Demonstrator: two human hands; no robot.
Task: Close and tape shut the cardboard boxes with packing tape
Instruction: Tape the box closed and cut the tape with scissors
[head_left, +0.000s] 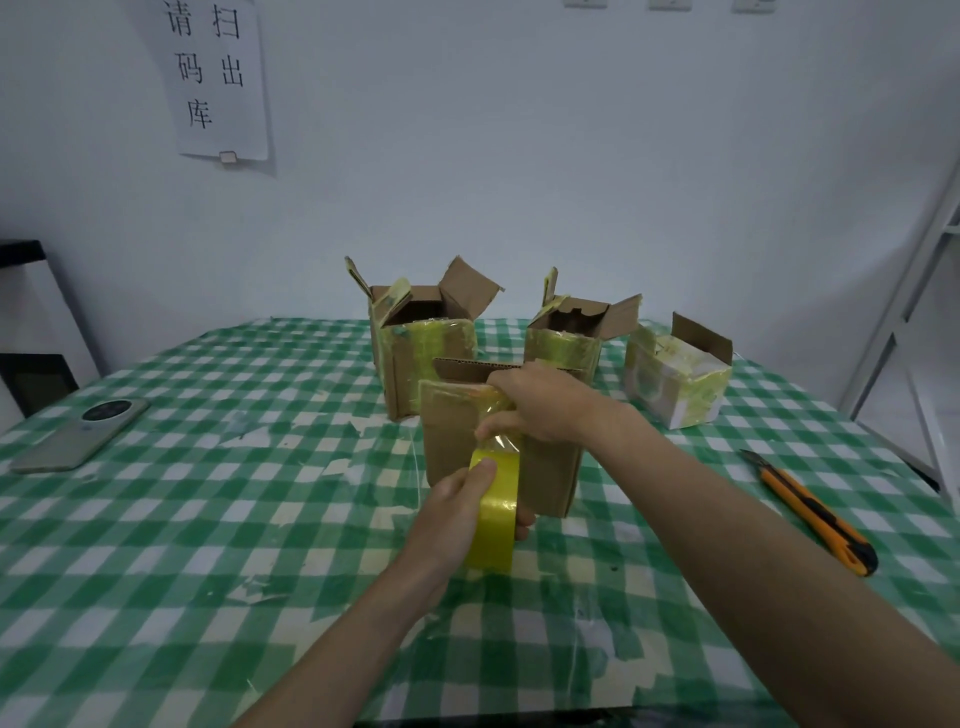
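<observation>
Between the two hands, a strip of clear yellowish tape (496, 441) runs from the tape roll (492, 512) up to the top front edge of the nearest cardboard box (457, 441). The left hand (452, 512) has its grip clamped on the yellow roll, thumb lying along the outer face and fingers curled round the far side, holding it just in front of the box's near wall and above the worktop (208, 519). The right hand (540, 410) rests on the top of the same box, its grip pinching the pulled-out tape between thumb and fingers at the upper front edge. One flap of this box stands up behind the right hand.

Beyond that grip, farther back, stand two open boxes: a taller open box (423, 353) to the left with its flaps up and old yellow tape on its sides, and a second open box (566, 338) to the right, also with flaps raised. Right of those, well apart from the hands, sits a small taped box (675, 379) covered in yellowish tape.

Right of the right forearm, an orange utility knife (815, 512) lies on the green checked cloth. Far left of the left hand's grip, a phone (83, 434) lies flat. A paper sign (215, 78) with printed characters hangs on the wall behind.
</observation>
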